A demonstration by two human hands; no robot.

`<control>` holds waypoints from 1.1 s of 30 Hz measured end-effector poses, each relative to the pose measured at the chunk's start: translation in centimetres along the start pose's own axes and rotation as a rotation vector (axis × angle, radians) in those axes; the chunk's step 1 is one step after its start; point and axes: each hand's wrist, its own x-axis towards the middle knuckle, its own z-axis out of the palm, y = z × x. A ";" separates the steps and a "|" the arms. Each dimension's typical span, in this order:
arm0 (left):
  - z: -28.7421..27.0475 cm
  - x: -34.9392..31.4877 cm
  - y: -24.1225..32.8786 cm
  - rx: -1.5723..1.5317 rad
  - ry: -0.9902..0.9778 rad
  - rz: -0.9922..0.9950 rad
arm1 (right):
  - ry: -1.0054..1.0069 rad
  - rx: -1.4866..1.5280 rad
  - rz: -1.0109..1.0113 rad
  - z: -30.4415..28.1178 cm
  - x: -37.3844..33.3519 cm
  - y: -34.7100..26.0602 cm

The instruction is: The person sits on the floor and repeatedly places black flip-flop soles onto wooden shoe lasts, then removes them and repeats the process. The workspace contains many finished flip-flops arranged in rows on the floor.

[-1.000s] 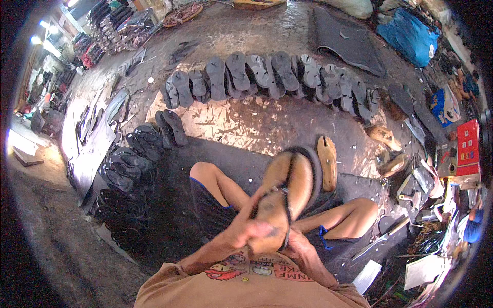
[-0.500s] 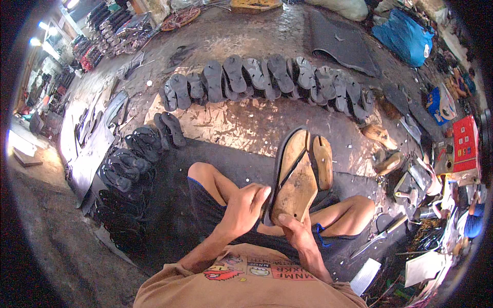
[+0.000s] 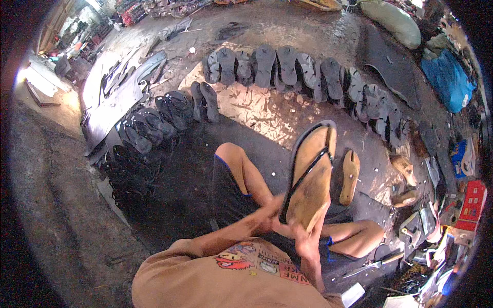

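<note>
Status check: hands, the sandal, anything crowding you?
Left hand and right hand both grip the tan sandal at its heel, toe raised. Wooden shoe form lies right of it, apart.

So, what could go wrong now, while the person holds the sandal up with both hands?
1. The left hand and right hand grip only the heel end of the tan sandal, so it may tip or slip.
2. If it drops, it could knock the wooden shoe form lying beside it.
3. Scissors lie on the floor near the right knee; a careless reach might cut.
</note>
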 end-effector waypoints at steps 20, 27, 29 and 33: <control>-5.3 -3.4 21.0 1.455 0.459 0.308 | 0.174 -1.119 -0.310 -6.0 10.6 3.4; -7.5 -6.2 17.9 1.002 0.373 0.242 | -0.529 -0.651 0.057 -3.8 24.3 5.5; -12.5 -9.6 17.6 0.769 0.393 0.071 | -0.613 -0.480 0.079 2.0 25.3 5.6; -18.6 -12.3 21.6 0.029 1.122 0.357 | -0.476 -0.531 0.071 13.1 32.5 14.9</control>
